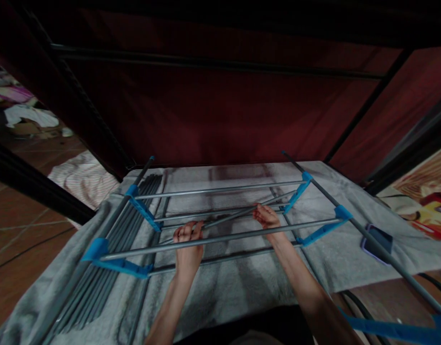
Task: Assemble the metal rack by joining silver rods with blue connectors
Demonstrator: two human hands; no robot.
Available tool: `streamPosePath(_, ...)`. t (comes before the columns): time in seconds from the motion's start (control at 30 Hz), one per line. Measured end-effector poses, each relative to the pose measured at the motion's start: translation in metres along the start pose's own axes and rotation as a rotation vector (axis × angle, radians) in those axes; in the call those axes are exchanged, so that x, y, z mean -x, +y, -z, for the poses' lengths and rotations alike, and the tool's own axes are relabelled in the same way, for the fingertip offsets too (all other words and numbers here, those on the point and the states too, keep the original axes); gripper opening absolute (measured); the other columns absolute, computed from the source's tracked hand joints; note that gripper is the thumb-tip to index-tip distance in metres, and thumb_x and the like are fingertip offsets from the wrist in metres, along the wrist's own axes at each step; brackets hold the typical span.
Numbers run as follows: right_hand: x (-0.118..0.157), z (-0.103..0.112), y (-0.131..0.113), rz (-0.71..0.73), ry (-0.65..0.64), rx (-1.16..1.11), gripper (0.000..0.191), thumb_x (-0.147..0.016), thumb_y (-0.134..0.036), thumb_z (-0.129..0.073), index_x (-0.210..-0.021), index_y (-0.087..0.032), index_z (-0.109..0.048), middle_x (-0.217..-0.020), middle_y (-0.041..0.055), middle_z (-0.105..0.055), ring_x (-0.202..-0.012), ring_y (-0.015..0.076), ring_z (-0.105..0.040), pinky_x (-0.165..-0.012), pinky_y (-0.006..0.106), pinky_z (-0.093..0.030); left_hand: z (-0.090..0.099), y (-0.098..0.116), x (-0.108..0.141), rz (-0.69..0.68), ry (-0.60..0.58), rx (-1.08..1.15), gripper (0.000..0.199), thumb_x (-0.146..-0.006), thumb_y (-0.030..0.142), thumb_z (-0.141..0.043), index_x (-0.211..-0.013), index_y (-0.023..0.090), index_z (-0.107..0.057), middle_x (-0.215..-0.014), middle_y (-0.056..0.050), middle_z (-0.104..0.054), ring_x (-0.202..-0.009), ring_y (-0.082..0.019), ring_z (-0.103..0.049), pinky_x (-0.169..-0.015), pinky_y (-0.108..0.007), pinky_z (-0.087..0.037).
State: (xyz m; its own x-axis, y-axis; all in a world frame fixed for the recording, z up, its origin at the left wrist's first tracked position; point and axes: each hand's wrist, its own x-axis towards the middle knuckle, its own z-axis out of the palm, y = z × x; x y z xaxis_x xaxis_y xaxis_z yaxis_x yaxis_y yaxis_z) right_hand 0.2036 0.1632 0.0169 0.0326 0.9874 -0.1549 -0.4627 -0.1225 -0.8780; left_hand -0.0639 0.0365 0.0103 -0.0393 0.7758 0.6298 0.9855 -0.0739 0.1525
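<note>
A frame of grey tubes (220, 190) joined by blue plastic connectors (144, 215) stands on a grey cloth. Inside it, a loose grey tube (229, 218) slants up to the right. My left hand (187, 235) has its fingers closed round the tube's left part, behind the front crossbar (223, 238). Farther right, my right hand (266, 216) pinches the same tube near its middle. The tube's right end rises near the blue connector (295, 194) at the back right; whether they touch is unclear.
Several loose grey tubes (108, 268) lie side by side at the left. A phone (378, 243) rests on the cloth (342, 258) at the right, beyond a long side tube. Dark posts (37, 182) and a red fabric panel (213, 115) surround the work surface.
</note>
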Motion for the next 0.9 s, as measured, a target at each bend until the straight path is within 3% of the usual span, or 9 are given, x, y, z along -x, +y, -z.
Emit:
streamPosePath(0.17, 0.006, 0.005, 0.001, 0.012, -0.039, 0.018, 0.038, -0.061, -0.052, -0.092, -0.080, -0.025, -0.073, -0.069, -0.0005, -0.069, -0.065, 0.0158, -0.065, -0.065, 0.031, -0.056, 0.014, -0.020, 0.019, 0.114, -0.011, 0.010, 0.035, -0.095, 0.018, -0.047, -0.124, 0.021, -0.066, -0.123, -0.016, -0.067, -0.112, -0.034, -0.062, -0.100, -0.056, -0.044)
streamPosePath(0.37, 0.012, 0.005, -0.004, -0.017, -0.061, 0.010, 0.041, -0.055, -0.049, -0.095, -0.081, -0.023, -0.076, -0.070, 0.0001, -0.069, -0.063, 0.0141, -0.063, -0.062, 0.028, -0.054, 0.020, -0.035, 0.036, 0.164, -0.037, -0.014, 0.033, -0.093, 0.016, -0.045, -0.114, 0.022, -0.070, -0.114, -0.013, -0.072, -0.112, -0.032, -0.064, -0.103, -0.057, -0.041)
streamPosePath(0.67, 0.015, 0.006, -0.003, 0.001, -0.064, -0.019, 0.043, -0.063, -0.048, -0.092, -0.088, -0.017, -0.075, -0.066, -0.0009, -0.065, -0.063, 0.0125, -0.060, -0.064, 0.027, -0.050, 0.024, -0.042, 0.033, 0.189, -0.093, -0.032, 0.038, -0.091, 0.016, -0.041, -0.112, 0.019, -0.072, -0.113, -0.014, -0.074, -0.113, -0.031, -0.064, -0.105, -0.054, -0.038)
streamPosePath(0.9, 0.017, -0.001, -0.008, 0.010, -0.040, -0.028, 0.040, -0.061, -0.047, -0.093, -0.079, -0.019, -0.071, -0.069, -0.0015, -0.066, -0.066, 0.0126, -0.060, -0.064, 0.027, -0.050, 0.020, -0.052, 0.029, 0.138, -0.072, -0.063, 0.038, -0.089, 0.018, -0.043, -0.112, 0.017, -0.073, -0.110, -0.015, -0.075, -0.109, -0.033, -0.065, -0.105, -0.055, -0.037)
